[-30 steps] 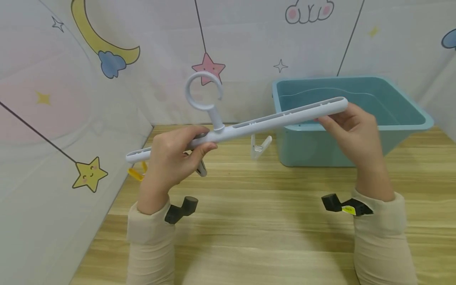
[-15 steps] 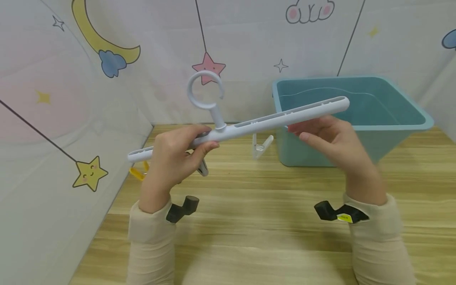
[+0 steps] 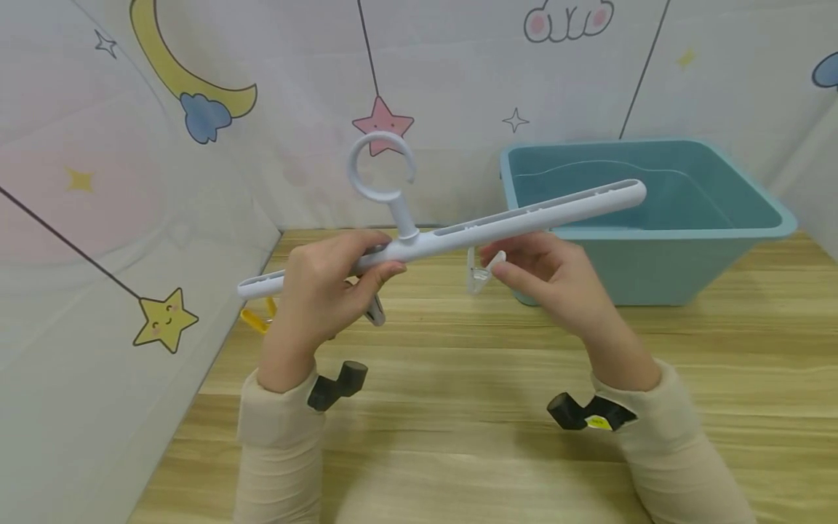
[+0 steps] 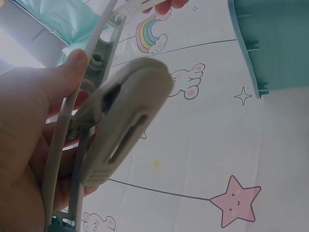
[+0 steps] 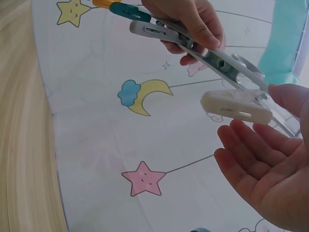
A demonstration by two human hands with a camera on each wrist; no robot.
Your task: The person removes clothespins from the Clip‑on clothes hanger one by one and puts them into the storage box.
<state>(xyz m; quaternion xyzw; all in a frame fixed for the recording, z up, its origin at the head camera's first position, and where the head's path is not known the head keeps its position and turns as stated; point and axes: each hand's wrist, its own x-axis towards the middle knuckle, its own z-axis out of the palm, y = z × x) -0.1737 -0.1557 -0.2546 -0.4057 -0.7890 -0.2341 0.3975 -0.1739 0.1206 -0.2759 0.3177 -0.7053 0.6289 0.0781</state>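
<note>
Held up over the table is a white plastic clothes hanger (image 3: 524, 222) with a round hook, its right end tilted higher. My left hand (image 3: 327, 298) grips its bar just left of the hook. Below the bar hang a white clip (image 3: 476, 280) right of the hook and a grey clip (image 3: 376, 311) under my left hand. A yellow clip (image 3: 255, 320) hangs near the left end, and a teal clip (image 5: 130, 12) shows in the right wrist view. My right hand (image 3: 569, 284) has its thumb and extended fingers around the white clip, without a visible pinch.
A blue-green plastic tub (image 3: 609, 269) stands at the back right, behind the hanger's right end. The wooden table (image 3: 458, 407) meets a white cloth backdrop (image 3: 452, 167) printed with stars and a moon at the back and left.
My right hand has let go of the hanger's right end and moved left, below the bar, to the white clip. My left hand keeps its grip, and the hanger has barely shifted.
</note>
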